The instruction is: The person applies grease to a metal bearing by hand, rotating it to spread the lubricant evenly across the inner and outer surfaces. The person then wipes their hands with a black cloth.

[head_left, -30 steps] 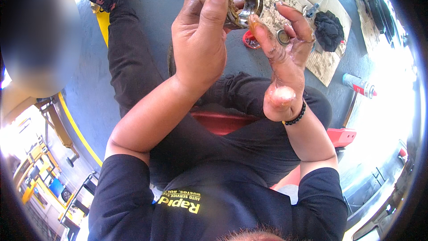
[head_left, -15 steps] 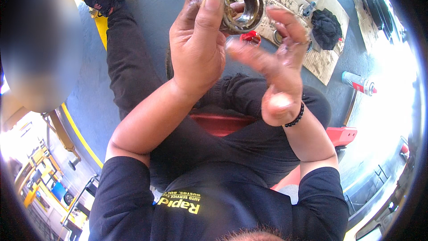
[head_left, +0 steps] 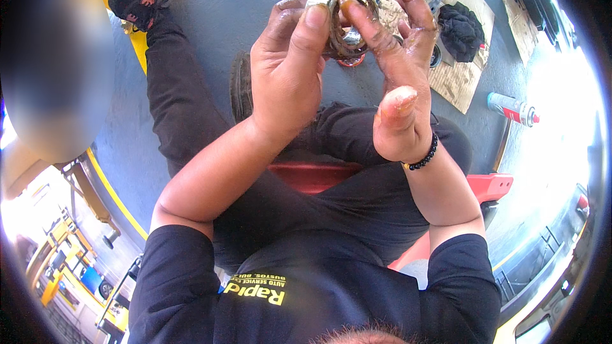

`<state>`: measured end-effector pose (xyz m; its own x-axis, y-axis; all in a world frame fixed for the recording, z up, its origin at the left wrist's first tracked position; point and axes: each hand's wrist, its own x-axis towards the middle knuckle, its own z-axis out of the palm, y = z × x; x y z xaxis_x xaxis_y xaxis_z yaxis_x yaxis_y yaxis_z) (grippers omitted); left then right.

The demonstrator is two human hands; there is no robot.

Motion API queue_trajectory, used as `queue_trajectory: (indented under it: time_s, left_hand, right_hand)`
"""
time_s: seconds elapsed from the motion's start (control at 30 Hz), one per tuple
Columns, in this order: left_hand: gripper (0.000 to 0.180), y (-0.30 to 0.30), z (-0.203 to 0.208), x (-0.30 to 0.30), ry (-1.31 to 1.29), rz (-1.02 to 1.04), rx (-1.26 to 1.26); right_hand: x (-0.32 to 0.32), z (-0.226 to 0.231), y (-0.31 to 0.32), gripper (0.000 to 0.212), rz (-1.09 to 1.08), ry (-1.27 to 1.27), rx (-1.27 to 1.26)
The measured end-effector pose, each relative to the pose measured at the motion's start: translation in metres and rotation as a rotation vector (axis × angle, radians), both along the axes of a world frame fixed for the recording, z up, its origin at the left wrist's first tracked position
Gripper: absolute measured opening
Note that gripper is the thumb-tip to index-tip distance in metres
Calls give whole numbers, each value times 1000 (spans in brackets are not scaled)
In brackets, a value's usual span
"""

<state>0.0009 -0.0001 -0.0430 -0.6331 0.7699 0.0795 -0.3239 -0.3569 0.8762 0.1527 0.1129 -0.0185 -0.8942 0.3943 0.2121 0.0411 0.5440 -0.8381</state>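
My left hand [head_left: 287, 67] is closed around a greasy metal wheel bearing [head_left: 352, 39], its thumb on the near side of the ring. The bearing is held up with its round opening turned toward my right hand. Yellowish-brown grease coats the rim. My right hand [head_left: 406, 67] is spread, with grease on its fingers. Its index finger reaches to the bearing's face and opening, while the thumb and other fingers stand away from it. Whether the fingertip presses on the inner wall I cannot tell. Behind the bearing, a small red round thing [head_left: 350, 62] shows in part.
Stained cardboard [head_left: 462, 86] lies on the grey floor ahead, carrying a black rag [head_left: 461, 32] and several parts. A spray can [head_left: 513, 109] lies to the right. Beneath me is a red seat [head_left: 312, 177]; a black rubber ring [head_left: 240, 86] is by my left leg.
My right hand has moved in toward the bearing, and its index finger now reaches the ring. My left hand has turned the bearing slightly and still holds it.
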Motion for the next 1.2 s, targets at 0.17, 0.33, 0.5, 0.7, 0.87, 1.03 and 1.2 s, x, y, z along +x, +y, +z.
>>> queue_trajectory:
  time_s: [0.17,0.33,0.5,0.7,0.87,1.03,1.2]
  left_hand:
    - [25,3,5,0,-86,-37,22]
    - [26,0,13,-6,-282,-95,151]
    - [30,-2,17,-12,-249,-56,165]
    - [24,-4,16,-11,-164,-37,239]
    - [22,-8,12,-14,-63,5,120]
    - [22,-4,15,-9,-12,53,85]
    - [23,-3,17,-5,-57,31,82]
  right_hand:
    - [-24,-40,-1,100,-134,437,449]
    - [-13,-16,-3,94,-87,339,382]
    - [-7,-51,14,100,34,547,-36]
    - [-22,-22,-31,103,93,452,-553]
    - [-30,-33,-30,102,188,596,-645]
    - [-29,-32,-33,99,172,612,-711]
    - [-37,-31,-46,97,13,670,-656]
